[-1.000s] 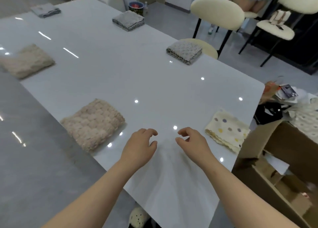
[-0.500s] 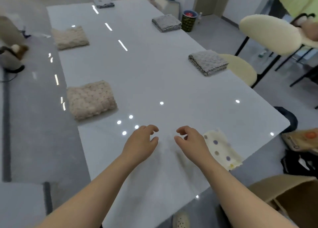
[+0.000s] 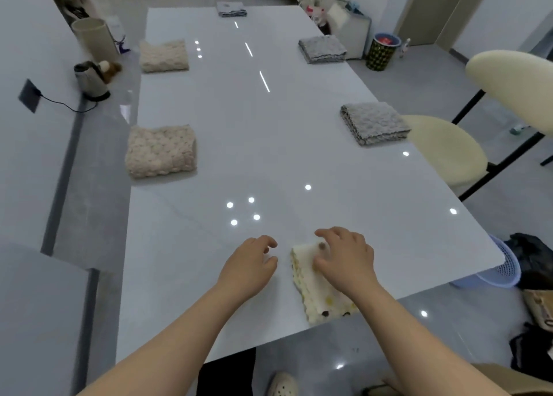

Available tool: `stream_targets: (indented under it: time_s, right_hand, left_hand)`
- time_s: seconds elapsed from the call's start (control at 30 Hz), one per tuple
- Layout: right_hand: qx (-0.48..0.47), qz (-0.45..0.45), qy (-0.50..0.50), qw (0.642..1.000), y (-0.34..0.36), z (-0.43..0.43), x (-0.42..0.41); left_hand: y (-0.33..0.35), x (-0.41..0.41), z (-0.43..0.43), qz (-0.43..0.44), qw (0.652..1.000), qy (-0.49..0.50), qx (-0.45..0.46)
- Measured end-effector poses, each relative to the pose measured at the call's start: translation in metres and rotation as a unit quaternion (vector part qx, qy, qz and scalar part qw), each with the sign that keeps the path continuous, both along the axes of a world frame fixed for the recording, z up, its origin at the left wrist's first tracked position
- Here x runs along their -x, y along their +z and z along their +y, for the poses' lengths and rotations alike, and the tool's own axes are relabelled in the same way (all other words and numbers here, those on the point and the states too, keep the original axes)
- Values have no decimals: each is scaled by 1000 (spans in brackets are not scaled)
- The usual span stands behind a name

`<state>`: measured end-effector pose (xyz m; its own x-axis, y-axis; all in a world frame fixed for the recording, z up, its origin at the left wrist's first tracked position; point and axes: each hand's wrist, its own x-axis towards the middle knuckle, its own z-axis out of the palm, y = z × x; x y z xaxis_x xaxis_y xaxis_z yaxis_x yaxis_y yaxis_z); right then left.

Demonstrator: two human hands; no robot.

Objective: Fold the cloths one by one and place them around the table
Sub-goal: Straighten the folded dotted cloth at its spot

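While right hand [image 3: 344, 261] partly covers it | cream dotted cloth [image 3: 311, 289], folded

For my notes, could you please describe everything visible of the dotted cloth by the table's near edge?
The dotted cloth is cream with yellow and dark dots, soft-looking, its edges wavy. It lies folded and flat near the table's front edge. The right hand covers its far part, contact unclear; the left hand is beside it, apart.
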<state>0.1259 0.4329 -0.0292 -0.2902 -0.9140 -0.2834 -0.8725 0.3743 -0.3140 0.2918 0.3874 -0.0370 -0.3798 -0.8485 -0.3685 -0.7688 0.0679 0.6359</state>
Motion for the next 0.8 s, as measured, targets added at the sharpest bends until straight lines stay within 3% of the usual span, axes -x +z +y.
stream_targets:
  time_s: [0.17, 0.5, 0.8]
  right_hand:
    - [-67, 16, 32, 997, -10, -14, 11]
    - [-54, 57, 38, 996, -14, -2, 13]
    - [-11, -99, -32, 995, -12, -11, 8]
  left_hand:
    - [-4, 19, -21, -2, 1000, -15, 2]
    - [-8, 36, -4, -5, 1000, -2, -20]
    - [-5, 19, 2, 15, 998, 35, -46]
